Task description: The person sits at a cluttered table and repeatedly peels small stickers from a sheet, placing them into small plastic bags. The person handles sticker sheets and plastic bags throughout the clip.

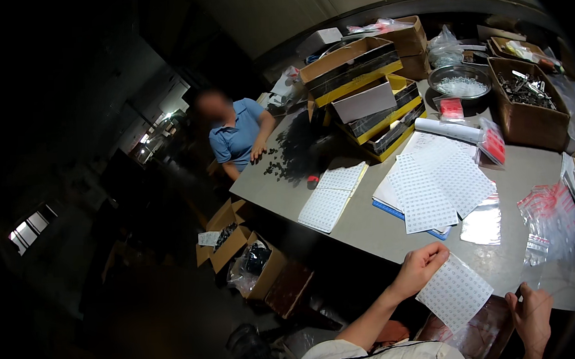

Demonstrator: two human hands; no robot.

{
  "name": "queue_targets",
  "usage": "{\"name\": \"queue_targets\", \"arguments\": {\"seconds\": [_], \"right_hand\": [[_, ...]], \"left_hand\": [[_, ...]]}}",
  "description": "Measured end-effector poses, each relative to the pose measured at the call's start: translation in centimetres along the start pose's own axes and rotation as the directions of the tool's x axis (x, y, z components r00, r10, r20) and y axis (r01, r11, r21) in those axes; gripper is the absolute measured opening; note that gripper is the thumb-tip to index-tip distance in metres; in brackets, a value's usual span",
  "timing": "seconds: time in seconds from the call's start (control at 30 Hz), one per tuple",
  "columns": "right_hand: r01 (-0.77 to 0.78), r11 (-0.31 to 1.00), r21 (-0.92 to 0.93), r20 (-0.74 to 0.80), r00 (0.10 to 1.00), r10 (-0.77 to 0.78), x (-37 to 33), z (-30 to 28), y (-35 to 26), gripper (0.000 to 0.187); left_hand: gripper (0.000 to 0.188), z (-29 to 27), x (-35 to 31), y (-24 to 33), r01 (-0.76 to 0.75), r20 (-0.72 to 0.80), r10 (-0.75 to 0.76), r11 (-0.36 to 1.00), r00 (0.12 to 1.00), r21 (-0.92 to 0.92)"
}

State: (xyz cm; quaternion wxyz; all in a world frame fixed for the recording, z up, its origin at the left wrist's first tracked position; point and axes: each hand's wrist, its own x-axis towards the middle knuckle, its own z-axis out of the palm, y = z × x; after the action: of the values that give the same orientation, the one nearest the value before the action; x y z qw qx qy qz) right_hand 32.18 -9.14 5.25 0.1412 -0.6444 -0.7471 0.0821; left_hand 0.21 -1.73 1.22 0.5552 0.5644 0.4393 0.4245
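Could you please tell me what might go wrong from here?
The left hand pinches the printed sheet near one corner, so it might bend or slip. Small dark parts lie loose near the edge of the table, so a bump could knock some off. The overlapping loose sheets might slide out of order if brushed.

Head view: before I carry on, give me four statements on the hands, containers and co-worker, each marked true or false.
1. The left hand holds a white, square printed sheet. True.
2. The right hand grips that sheet too. False: a gap separates them.
3. The round, silvery metal bowl stands left of the open brown cardboard box of metal parts. True.
4. The co-worker wears a red shirt. False: it is blue.
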Motion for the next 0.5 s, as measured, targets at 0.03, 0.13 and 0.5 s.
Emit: {"name": "queue_targets", "arguments": {"seconds": [0.03,0.13,0.5], "right_hand": [[0.01,1.0,0.002,-0.034,0.999,-0.01,-0.1,0.2,0.0,0.026],[0.058,0.998,-0.029,0.089,0.995,-0.055,0.3,-1.2,-0.1,0.029],[0.046,0.862,0.504,0.142,0.98,-0.136,1.5,-4.7,4.7,0.041]], "left_hand": [[0.02,-0.3,0.1,-0.6,0.002,0.012,-0.002,1.0,1.0,-0.022],[0.019,-0.5,0.6,-0.4,0.009,-0.015,-0.009,0.999,1.0,0.04],[0.017,1.0,0.3,1.2,-0.049,-0.147,0.036,0.995,0.988,-0.084]]}}
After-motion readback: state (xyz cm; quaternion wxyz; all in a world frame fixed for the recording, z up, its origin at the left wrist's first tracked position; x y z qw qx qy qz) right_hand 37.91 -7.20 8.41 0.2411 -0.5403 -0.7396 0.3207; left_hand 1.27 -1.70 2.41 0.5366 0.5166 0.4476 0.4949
